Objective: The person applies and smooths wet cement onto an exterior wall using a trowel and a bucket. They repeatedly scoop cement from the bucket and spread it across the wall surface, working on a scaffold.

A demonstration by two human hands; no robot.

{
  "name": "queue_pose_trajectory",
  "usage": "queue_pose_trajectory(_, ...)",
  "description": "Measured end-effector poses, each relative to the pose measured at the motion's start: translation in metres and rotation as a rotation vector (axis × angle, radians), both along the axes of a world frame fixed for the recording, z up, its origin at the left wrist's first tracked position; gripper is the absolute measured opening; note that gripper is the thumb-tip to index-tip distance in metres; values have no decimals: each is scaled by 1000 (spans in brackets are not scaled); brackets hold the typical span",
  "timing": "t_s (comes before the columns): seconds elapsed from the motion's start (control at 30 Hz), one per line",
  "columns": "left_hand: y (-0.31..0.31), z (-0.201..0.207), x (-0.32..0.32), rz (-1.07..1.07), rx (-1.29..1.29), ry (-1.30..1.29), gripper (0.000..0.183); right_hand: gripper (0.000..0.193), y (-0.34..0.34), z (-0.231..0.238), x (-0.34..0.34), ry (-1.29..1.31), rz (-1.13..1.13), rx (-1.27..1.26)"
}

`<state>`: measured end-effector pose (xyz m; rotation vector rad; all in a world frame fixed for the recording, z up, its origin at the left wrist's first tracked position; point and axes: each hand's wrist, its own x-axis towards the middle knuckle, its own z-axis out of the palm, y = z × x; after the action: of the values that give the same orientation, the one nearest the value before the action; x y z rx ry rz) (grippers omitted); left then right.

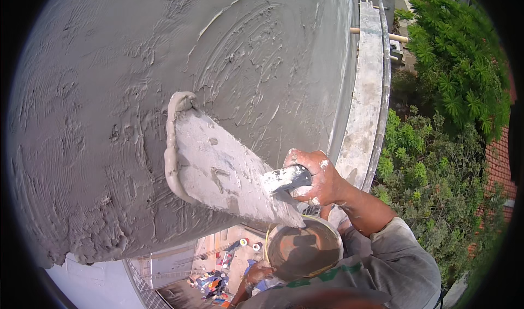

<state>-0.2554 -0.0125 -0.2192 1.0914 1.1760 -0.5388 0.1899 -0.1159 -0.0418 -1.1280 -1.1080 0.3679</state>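
My right hand (312, 177) is closed around the dark, mortar-smeared handle of a wide plastering float (224, 164). The float's pale back faces me, and a thick bead of wet grey mortar lines its far left edge, against the wall. Fresh, ridged render covers the wall (109, 118). Below the float, close to my body, is a round bucket (305, 250) with a wet brownish-grey inside. At its left side my left hand (258, 273) grips the bucket near the rim; its fingers are partly hidden.
A narrow mortar-stained scaffold plank (364, 85) runs along the wall on the right, with bamboo poles (398, 37) crossing it. Beyond are green trees (458, 58) and a red tiled roof (499, 161). Far below lies ground with scattered colourful items (212, 285). A pale surface (93, 284) borders the render's lower edge.
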Motion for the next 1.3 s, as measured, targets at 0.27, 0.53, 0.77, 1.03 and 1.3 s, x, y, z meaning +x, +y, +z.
queue_pose_trajectory(0.27,11,6,-36,27,60,56,40,47,12,47,66,581,-303,-103)
queue_pose_trajectory(0.53,62,15,-85,178,259,271,31,45,14,42,-20,50,-245,-47)
queue_pose_trajectory(0.77,87,-22,-124,-122,379,-79,32,38,-3,29,44,461,-341,-49)
queue_pose_trajectory(1.03,89,-43,-161,456,157,87,37,39,33,48,120,609,-219,-26)
queue_pose_trajectory(1.3,81,-9,-123,642,296,15,30,32,13,29,-17,229,-104,-124)
